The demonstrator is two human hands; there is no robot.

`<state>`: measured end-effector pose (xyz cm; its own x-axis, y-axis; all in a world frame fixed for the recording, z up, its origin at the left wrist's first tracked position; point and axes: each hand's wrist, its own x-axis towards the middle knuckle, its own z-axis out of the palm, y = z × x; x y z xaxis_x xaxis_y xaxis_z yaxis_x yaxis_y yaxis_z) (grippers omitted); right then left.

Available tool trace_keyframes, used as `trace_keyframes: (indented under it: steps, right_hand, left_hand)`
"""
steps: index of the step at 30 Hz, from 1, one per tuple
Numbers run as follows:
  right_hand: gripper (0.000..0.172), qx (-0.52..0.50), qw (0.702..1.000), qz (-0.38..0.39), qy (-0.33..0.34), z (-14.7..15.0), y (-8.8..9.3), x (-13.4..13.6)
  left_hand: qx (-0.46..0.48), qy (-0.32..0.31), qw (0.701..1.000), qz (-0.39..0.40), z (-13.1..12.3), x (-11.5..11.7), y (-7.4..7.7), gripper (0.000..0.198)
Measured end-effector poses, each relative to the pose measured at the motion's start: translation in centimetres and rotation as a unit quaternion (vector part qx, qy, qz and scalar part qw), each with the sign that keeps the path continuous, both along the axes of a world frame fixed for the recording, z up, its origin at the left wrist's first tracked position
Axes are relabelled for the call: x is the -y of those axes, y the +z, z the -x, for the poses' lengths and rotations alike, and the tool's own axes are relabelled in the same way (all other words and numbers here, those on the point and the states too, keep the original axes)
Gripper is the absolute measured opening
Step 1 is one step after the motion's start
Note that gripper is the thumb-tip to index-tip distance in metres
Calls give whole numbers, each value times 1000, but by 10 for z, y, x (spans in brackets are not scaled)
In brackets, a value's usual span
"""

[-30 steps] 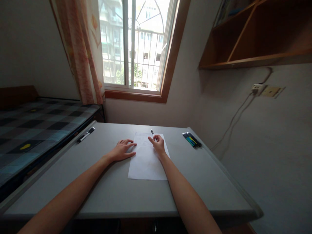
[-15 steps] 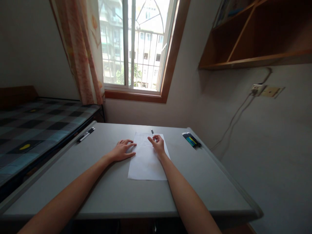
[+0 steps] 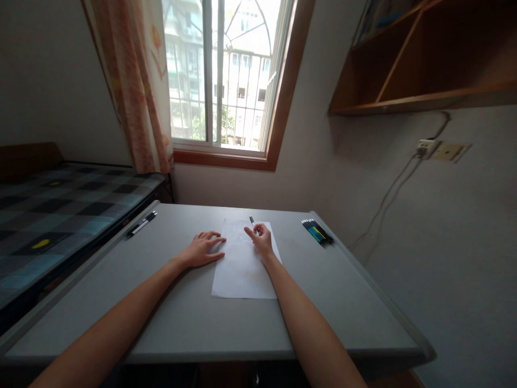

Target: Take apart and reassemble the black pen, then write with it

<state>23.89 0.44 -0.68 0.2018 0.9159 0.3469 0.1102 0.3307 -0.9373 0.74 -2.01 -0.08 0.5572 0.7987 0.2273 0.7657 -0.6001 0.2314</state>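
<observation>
A white sheet of paper [image 3: 242, 277] lies on the table in front of me, with faint marks near its top. My left hand [image 3: 204, 249] rests flat with fingers spread, its fingertips on the sheet's left edge. Over the upper right of the paper, my right hand [image 3: 262, 240] is closed around a pen [image 3: 252, 220]. The pen's dark upper end sticks up past the fingers and leans to the left. Its writing tip is hidden by my hand.
Several dark pens with blue and yellow parts [image 3: 318, 232] lie side by side near the right edge of the white table [image 3: 181, 318]. More pens [image 3: 141, 224] lie at the left edge. A bed [image 3: 81, 188] stands left; a wooden shelf [image 3: 404, 102] hangs upper right.
The top of the pen has tipped slightly to the left, and my right hand has shifted a tiny bit. My left hand and the paper stay put.
</observation>
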Motion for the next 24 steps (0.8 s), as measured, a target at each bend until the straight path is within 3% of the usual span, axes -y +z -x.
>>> trace_keyframes:
  steps: [24]
  right_hand:
    - [43, 11, 1000, 6, -2, 0, 1, 1]
  left_hand:
    - [4, 2, 1000, 1, 0, -1, -2, 54]
